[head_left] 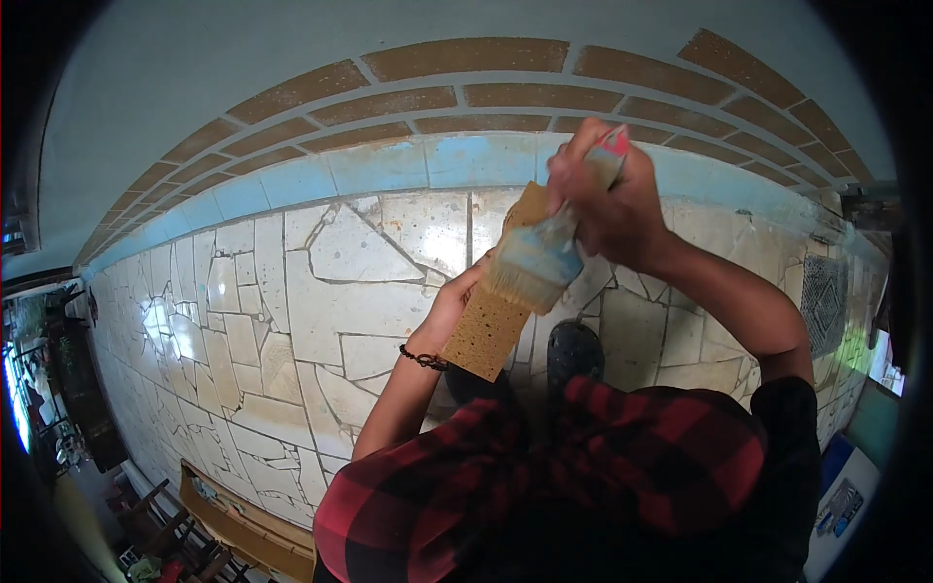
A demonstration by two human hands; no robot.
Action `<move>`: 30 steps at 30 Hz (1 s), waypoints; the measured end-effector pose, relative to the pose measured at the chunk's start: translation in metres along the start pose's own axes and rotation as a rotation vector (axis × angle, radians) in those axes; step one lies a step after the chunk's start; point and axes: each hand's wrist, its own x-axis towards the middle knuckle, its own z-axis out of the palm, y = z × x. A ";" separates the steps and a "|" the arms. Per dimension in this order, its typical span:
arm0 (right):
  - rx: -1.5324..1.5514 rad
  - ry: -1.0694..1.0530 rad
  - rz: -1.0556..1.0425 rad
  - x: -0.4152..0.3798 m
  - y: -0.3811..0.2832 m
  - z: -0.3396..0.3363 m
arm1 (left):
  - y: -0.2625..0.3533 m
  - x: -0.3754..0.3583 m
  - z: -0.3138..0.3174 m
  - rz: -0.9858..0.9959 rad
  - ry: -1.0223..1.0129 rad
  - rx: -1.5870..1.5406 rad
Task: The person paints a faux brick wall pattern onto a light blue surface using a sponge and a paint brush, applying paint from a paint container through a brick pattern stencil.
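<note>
A wide paintbrush with pale bristles and a blue-smeared ferrule is in my right hand, whose fingers wrap round its handle. Its bristles lie over the face of a brown, speckled rectangular sponge. My left hand grips this sponge by its left edge; part of the fingers is hidden behind it. Both hands are close together in front of my body, above the floor.
Brown brick shapes mark the pale wall, above a light blue tile strip. Irregular stone tiles cover the floor. A patterned mat lies right; wooden furniture stands lower left. My dark shoe shows below.
</note>
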 end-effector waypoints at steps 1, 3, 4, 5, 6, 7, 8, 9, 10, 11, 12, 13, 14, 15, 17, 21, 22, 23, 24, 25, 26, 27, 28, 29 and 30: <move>-0.015 -0.036 0.062 -0.004 -0.004 0.002 | 0.002 -0.003 0.007 0.006 0.006 0.017; 0.000 -0.043 0.104 -0.002 0.000 0.000 | 0.001 -0.006 0.010 0.009 0.001 0.022; -0.037 -0.013 0.096 0.004 0.001 -0.005 | 0.001 -0.006 0.008 0.008 -0.012 0.011; -0.074 0.017 0.087 0.010 0.000 -0.011 | 0.001 -0.007 0.007 0.007 -0.025 0.000; -0.112 0.045 0.080 0.016 0.001 -0.018 | 0.002 -0.009 0.007 0.008 -0.012 0.003; -0.149 0.058 0.025 0.023 0.006 -0.025 | 0.003 -0.012 0.007 0.008 0.000 0.005; -0.140 0.061 0.064 0.026 0.005 -0.029 | 0.005 -0.013 0.007 0.007 0.010 0.007; -0.132 0.065 0.102 0.028 0.002 -0.033 | 0.005 -0.012 0.004 0.011 0.012 0.018; -0.124 0.069 0.141 0.031 -0.001 -0.036 | 0.004 -0.010 0.000 0.014 0.014 0.029; -0.112 0.060 0.133 0.030 -0.006 -0.032 | 0.004 -0.009 -0.003 0.016 0.016 0.039; -0.101 0.052 0.126 0.027 -0.013 -0.025 | 0.003 -0.009 -0.001 0.014 0.015 0.037; -0.088 0.045 0.119 0.025 -0.017 -0.020 | 0.004 -0.009 0.003 0.013 0.014 0.036; -0.100 0.035 0.093 0.023 -0.014 -0.017 | 0.005 -0.010 0.006 0.012 0.013 0.037; -0.112 0.027 0.067 0.020 -0.008 -0.015 | 0.007 -0.012 0.009 0.009 0.018 0.039; -0.116 0.040 0.021 0.022 0.003 -0.016 | 0.008 -0.015 0.013 0.006 0.026 0.042; -0.217 0.074 0.067 0.040 0.003 -0.039 | 0.009 -0.018 0.006 0.024 0.017 0.060; -0.187 0.079 0.078 0.041 -0.001 -0.040 | 0.009 -0.018 0.003 0.034 0.015 0.080; -0.159 0.083 0.088 0.042 -0.008 -0.039 | 0.009 -0.017 0.002 0.044 0.012 0.100; -0.131 0.086 0.098 0.042 -0.013 -0.036 | 0.010 -0.017 0.003 0.039 0.014 0.096; -0.114 0.069 0.116 0.040 -0.016 -0.031 | 0.011 -0.019 0.006 0.032 0.017 0.092; -0.097 0.052 0.134 0.037 -0.019 -0.024 | 0.012 -0.020 0.007 0.026 0.019 0.089; -0.079 0.035 0.149 0.036 -0.020 -0.021 | 0.012 -0.019 0.002 0.024 -0.044 0.100; -0.125 0.042 0.112 0.038 -0.015 -0.023 | 0.012 -0.018 -0.004 0.022 -0.107 0.111; -0.169 0.050 0.076 0.042 -0.005 -0.027 | 0.011 -0.018 -0.007 0.026 -0.139 0.122; -0.213 0.056 0.040 0.046 0.001 -0.031 | 0.011 -0.018 -0.008 0.031 -0.171 0.133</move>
